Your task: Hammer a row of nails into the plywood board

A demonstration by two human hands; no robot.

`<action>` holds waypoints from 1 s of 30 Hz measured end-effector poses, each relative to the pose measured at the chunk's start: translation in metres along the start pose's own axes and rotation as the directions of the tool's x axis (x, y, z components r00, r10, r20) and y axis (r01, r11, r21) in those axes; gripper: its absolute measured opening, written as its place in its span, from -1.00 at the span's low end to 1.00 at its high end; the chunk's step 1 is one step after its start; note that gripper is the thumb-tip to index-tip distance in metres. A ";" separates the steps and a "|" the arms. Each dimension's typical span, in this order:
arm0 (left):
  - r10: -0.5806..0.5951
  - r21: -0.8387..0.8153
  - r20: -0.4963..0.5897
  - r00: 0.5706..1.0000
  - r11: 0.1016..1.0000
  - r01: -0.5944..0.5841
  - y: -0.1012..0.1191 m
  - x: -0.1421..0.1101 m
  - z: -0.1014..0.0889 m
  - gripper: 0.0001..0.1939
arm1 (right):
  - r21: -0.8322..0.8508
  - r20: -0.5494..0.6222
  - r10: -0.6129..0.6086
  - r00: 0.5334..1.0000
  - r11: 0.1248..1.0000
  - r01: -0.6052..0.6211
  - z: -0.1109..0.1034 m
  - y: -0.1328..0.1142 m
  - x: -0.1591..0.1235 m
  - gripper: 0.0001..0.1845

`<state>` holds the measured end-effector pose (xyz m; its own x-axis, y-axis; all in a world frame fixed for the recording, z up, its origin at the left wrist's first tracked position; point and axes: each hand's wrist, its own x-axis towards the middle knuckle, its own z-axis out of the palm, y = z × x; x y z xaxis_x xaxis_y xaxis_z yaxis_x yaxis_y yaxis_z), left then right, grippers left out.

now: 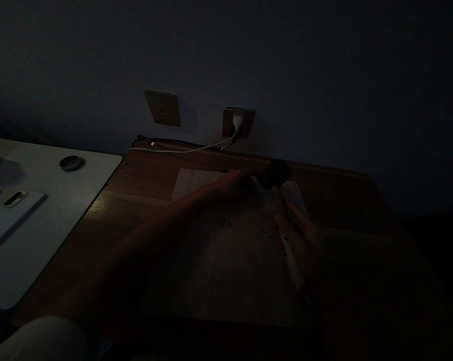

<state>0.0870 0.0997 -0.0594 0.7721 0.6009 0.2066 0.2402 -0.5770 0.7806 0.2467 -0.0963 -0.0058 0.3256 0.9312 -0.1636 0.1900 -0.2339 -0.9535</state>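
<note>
The light is very dim. My right hand (297,230) is wrapped round the pale handle of a hammer (292,260), whose dark head (275,174) points away from me. Close to that head, my left hand (232,184) has its fingers drawn together; whatever they hold is lost in shadow. Both hands are over a pale wooden board (226,281). Two small shiny metal bits lie on the board: one metal bit (227,223) near its middle, another metal bit (266,233) just left of my right hand.
Beneath the board is a brown wooden table (136,180) against the wall. A white plug (237,121) with its cable sits in a wall socket, beside another wall plate (163,108). On the white table (61,215) at left are a phone (12,215) and a dark round lid (70,163).
</note>
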 end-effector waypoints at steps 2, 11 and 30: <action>-0.006 -0.007 0.003 1.000 1.000 0.006 -0.001 0.000 0.001 -0.44 | -0.003 -0.017 0.018 1.000 1.000 -0.018 0.005 0.004 0.000 -0.17; -0.011 0.008 -0.006 1.000 1.000 0.011 -0.002 0.002 0.002 -0.45 | -0.013 0.016 0.057 0.998 0.998 -0.057 0.001 0.009 0.000 -0.19; 0.219 0.643 0.383 0.898 0.635 -0.429 0.114 -0.041 0.056 -0.76 | -0.127 -0.319 -0.086 0.944 0.991 0.048 -0.022 0.018 0.009 -0.57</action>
<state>0.1153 -0.0220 -0.0122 0.9708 0.2013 0.1308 0.1993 -0.9795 0.0280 0.2732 -0.0984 -0.0194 0.5863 0.8101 0.0084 0.3212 -0.2229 -0.9204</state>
